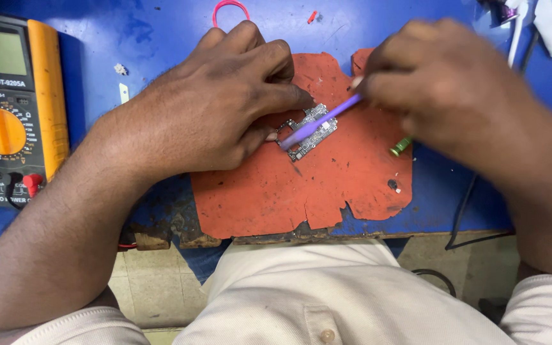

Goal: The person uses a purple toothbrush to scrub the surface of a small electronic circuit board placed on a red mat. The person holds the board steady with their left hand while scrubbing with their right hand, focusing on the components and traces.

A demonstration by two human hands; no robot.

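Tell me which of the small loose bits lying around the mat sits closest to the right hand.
The green cylindrical piece, at the red mat's right edge just under the right hand. The dark bit lies lower, and the red scrap farther off to the left.

Two hands point(225, 102), one circuit board point(310, 131), one multimeter point(14, 108), one red mat point(327, 185)

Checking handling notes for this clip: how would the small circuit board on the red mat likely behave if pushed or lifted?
The circuit board looks thin and small, so probably light and stiff. It likely slides easily, since the left hand pins it while the right hand works a purple tool across it. Its exposed components suggest fragility.
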